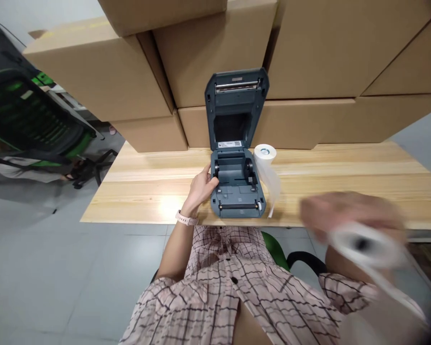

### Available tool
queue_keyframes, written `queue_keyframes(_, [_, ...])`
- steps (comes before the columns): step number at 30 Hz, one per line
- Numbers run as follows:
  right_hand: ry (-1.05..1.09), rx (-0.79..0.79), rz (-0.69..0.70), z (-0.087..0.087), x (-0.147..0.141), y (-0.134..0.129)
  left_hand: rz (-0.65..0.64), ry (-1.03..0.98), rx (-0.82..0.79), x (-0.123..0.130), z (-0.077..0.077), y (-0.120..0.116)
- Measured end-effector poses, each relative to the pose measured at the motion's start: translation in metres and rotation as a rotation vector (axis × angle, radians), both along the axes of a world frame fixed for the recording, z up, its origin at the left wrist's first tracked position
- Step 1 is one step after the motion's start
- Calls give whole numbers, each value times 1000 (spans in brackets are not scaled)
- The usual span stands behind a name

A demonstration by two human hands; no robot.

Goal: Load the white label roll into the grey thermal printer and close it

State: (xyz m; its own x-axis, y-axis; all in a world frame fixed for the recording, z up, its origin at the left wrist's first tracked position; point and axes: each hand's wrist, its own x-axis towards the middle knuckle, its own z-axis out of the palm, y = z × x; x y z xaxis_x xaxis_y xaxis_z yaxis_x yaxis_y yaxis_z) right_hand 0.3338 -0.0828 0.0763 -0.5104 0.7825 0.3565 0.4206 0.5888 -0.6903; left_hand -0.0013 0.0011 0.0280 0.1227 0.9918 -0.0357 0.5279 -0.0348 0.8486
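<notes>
A dark grey label printer [237, 184] stands on the wooden table with its lid [235, 108] raised and its roll bay holding no roll. My left hand [202, 186] grips the printer's left edge, thumb on top and fingers along the side. Just right of the printer stands a white label roll [265, 152], its loose strip trailing toward the front edge. Over the table's right front, my right hand [352, 211] is smeared by motion. It is closed around another white paper roll [368, 244], whose unwound strip hangs down to the lower right.
Cardboard boxes [215, 62] are stacked along the back of the wooden table [147, 187]. An office chair [32, 120] and part of another person's leg [32, 170] are at the left. A green chair seat [275, 249] shows below the table's front edge.
</notes>
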Motion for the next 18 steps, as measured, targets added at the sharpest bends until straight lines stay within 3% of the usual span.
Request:
queue_keyframes(2, [-163,-25,175,9,-45,29,-8,-4,5,0,-2,0])
queue_keyframes(5, [-314,37,163,1,-95,74,13,-7,9,0,-5,0])
queue_keyframes(8, [-446,67,165,-20,-112,98,37,-20,19,1,-8,-1])
queue_keyframes(12, [-475,87,136,-34,-112,95,75,-31,19,4,-8,-4])
queue_keyframes(18, [-372,54,54,-33,-118,85,116,-14,48,7,-8,-6])
